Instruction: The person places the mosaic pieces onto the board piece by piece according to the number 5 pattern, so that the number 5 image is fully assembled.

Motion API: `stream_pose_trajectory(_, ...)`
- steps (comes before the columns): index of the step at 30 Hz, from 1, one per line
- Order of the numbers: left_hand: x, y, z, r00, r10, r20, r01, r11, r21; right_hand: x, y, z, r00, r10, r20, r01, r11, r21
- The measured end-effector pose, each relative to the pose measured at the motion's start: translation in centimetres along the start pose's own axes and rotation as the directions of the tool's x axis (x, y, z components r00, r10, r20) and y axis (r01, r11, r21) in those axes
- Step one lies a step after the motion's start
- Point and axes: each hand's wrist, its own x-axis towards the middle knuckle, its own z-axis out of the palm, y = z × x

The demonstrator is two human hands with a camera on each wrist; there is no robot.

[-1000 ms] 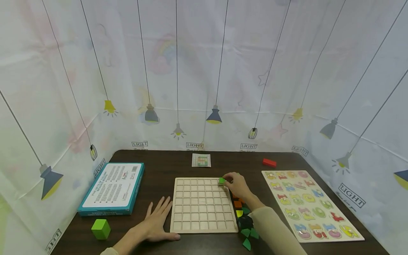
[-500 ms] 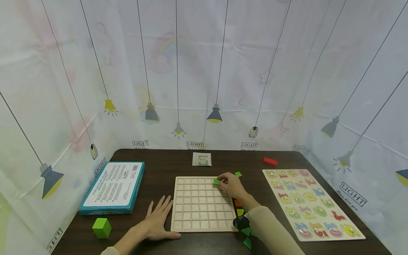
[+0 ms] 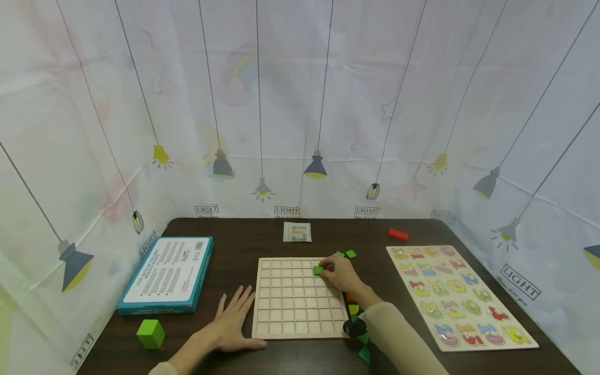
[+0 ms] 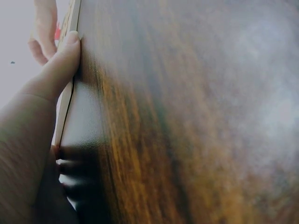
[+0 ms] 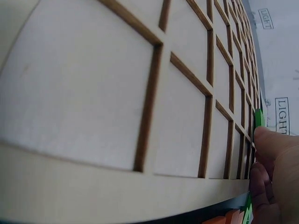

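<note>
My right hand [image 3: 341, 273] pinches a small green square tile [image 3: 318, 270] by its right side. It holds the tile over the far right part of a wooden grid board [image 3: 298, 303]. In the right wrist view the thumb lies against the green tile's edge, beyond rows of bare wooden cells. My left hand [image 3: 230, 324] rests on the table with fingers spread along the board's left side. Its thumb lies at the near left corner, and the left wrist view shows that thumb against the board's edge.
Loose green, orange and yellow pieces [image 3: 364, 355] lie along the board's right side, partly under my right arm. A small pattern card [image 3: 297, 232] and a red block [image 3: 398, 234] are behind. A blue box [image 3: 164, 273] and green cube [image 3: 151, 334] stand left, an animal puzzle board [image 3: 461, 297] right.
My right hand has carried the green tile left from the far right corner, then slightly toward me. Green tiles behind the hand have come into view. The left hand stays still.
</note>
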Motion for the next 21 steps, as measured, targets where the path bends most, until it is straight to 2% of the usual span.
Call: stream_pose_trajectory(21,-0.01,-0.09,0.22,1.0,0.006,-0.015,-0.006,1.0,0.002,-0.18,0.02,0.14,1.0,-0.002,0.005,0.002,1.0,0.017)
